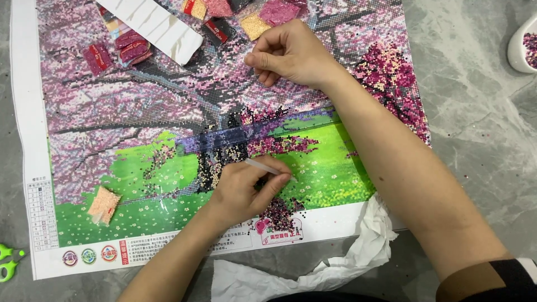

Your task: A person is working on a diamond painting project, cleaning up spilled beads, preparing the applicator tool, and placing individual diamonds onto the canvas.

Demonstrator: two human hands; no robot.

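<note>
While the grey marbled counter (481,112) carried everything, the largest thing on it was the diamond-painting canvas (168,112), a picture of pink blossom trees over a green meadow, spread flat and filling most of the view. Crumpled white backing paper (358,251) lay bunched against the canvas's lower edge, just beside the right forearm. A long white strip (156,25) rested across the canvas's top, with small packets of coloured beads (126,47) scattered around it, and one pale orange packet (103,205) sat low on the green area, well apart from both hands.

The left hand (246,193) lay on the lower middle of the canvas, fingers closed around a thin white applicator pen (268,168), whose tip touched the green meadow just right of the hand. The right hand (288,53) rested near the top edge, fingers curled loosely inward; it seemed to pinch something small, though that was too hidden to tell. A white bead tray (523,50) stood at the far right edge, and green scissor handles (8,263) showed at the left.
</note>
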